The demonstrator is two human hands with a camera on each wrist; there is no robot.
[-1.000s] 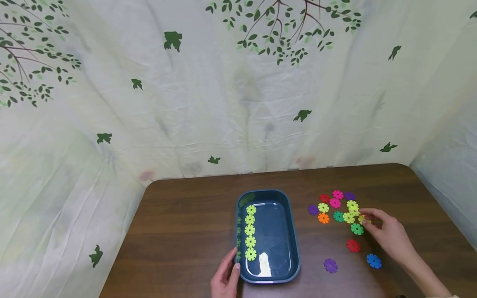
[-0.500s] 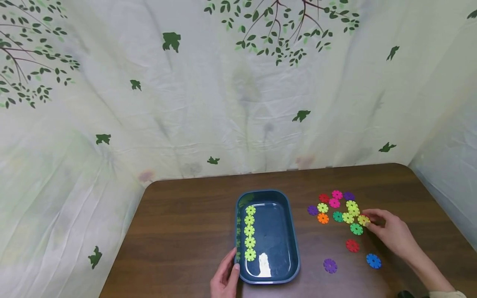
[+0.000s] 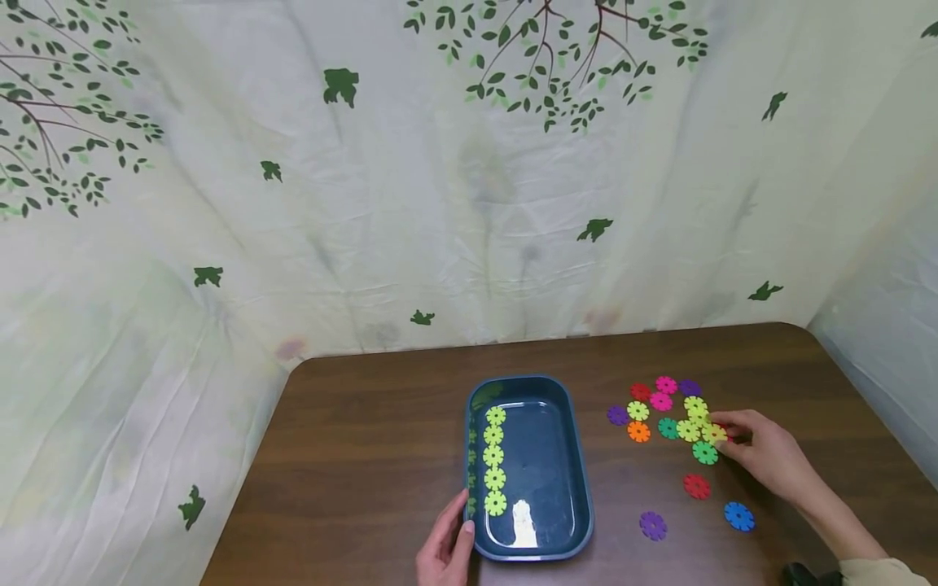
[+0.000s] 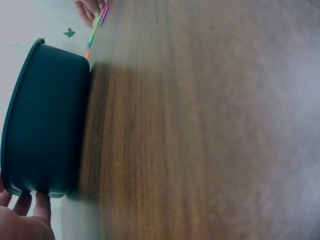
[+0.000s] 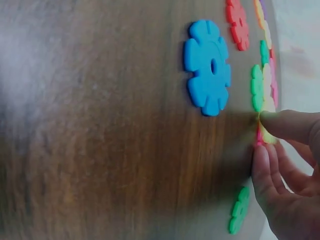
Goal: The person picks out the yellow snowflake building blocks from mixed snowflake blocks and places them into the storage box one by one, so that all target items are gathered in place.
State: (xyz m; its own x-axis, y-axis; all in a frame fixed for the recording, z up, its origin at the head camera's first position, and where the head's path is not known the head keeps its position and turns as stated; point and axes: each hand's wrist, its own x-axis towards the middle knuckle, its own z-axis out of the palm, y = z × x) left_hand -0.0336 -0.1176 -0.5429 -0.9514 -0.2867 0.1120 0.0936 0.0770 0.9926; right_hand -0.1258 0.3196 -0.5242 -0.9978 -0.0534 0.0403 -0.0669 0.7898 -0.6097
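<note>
My left hand [image 3: 444,547] grips the near left corner of a dark blue tray [image 3: 545,472]; in the left wrist view its fingers [image 4: 42,207] lie against the tray's outer wall. Inside the tray, several lime-yellow snowflake discs [image 3: 494,456] form a column along the left side. My right hand [image 3: 765,452] pinches a yellow snowflake disc [image 3: 714,433] at the right edge of the loose discs, thumb and fingertips at its rim. In the right wrist view a pinkish-red edge [image 5: 259,134] shows beneath that disc. Other yellow discs [image 3: 689,430] and a green disc [image 3: 705,452] lie right beside it.
Pink [image 3: 661,401], orange [image 3: 639,431] and other coloured discs lie behind and left of my right hand. A red disc [image 3: 697,487], a purple disc [image 3: 653,526] and a blue disc [image 3: 739,516] are nearer me on the brown table [image 3: 366,488]. A patterned curtain [image 3: 469,203] hangs behind.
My right fingers have shifted slightly, uncovering more of the yellow disc, which now sits a little further left against its neighbours. My left hand and the tray stay put.
</note>
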